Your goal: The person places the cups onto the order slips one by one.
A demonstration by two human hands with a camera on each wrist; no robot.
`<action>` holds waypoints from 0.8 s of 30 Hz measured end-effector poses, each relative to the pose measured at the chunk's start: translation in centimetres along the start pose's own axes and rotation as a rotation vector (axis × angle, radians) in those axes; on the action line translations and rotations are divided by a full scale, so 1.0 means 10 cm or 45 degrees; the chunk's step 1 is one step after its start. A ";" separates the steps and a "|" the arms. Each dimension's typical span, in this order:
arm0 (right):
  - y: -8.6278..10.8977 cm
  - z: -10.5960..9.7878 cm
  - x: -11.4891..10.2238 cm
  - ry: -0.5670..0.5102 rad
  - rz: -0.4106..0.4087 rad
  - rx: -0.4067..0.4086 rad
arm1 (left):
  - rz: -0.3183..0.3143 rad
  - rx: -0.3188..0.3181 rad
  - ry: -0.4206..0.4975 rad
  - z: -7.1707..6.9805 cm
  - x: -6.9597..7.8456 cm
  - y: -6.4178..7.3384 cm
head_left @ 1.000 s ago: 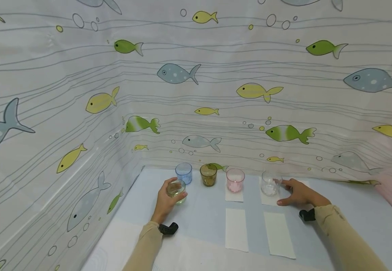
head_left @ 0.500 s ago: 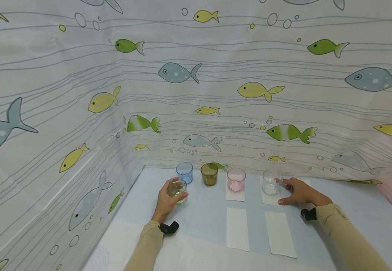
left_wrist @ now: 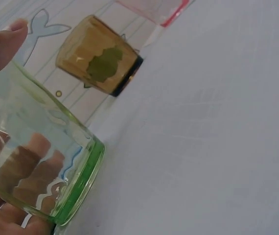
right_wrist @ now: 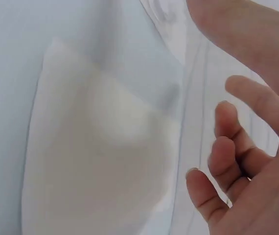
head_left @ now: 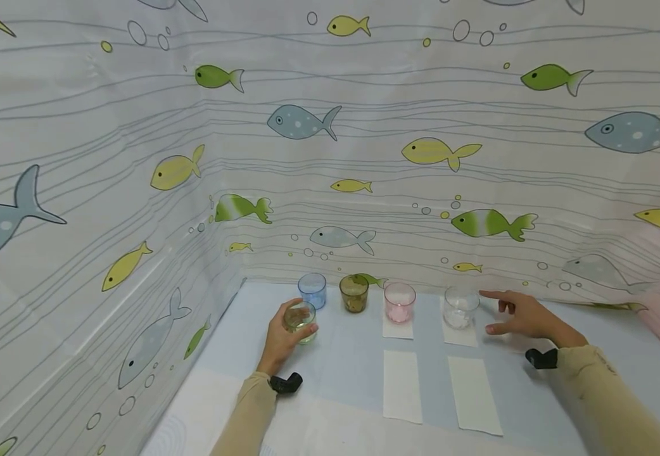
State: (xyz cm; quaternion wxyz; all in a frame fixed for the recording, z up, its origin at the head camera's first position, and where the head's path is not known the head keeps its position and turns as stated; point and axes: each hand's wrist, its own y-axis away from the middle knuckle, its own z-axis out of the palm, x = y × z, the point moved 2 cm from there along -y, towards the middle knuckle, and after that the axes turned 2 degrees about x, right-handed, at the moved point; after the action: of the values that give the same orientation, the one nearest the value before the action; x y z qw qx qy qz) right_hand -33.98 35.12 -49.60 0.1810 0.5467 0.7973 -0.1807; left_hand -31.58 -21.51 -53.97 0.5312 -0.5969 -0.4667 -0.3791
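My left hand grips a pale green drinking glass, thumb on the near side and fingers round the far side. In the left wrist view the green glass stands close to the table, and the fingers show through it. My right hand is just right of a clear glass, its index finger stretched toward the rim and thumb apart. In the right wrist view this hand holds nothing, with fingers loosely bent. The clear glass stands on a white paper strip.
Behind the green glass stands a blue glass. A brown glass and a pink glass follow to the right, the pink one on a paper strip. Two white strips lie nearer. Fish-patterned sheets enclose the table's back and left.
My right hand has drawn back to the right, away from the clear glass, its index finger straightening. The left hand still holds the green glass in the same place.
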 end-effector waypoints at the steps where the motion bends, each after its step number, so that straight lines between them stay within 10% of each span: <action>1: 0.04 -0.04 0.03 0.005 0.000 0.012 | -0.001 -0.001 -0.001 0.00 0.00 0.00; 8: 0.35 -0.26 0.36 0.058 0.122 -0.015 | 0.001 -0.011 -0.016 -0.01 -0.03 -0.01; 24: 0.62 -0.14 0.78 -0.069 0.015 -0.016 | -0.031 -0.077 -0.004 -0.04 -0.02 -0.02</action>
State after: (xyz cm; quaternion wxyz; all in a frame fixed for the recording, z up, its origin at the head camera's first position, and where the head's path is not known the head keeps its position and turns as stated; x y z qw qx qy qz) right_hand -30.89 44.14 -52.75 0.2071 0.5452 0.7900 -0.1894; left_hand -31.78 -21.99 -54.08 0.5075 -0.6078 -0.4630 -0.3984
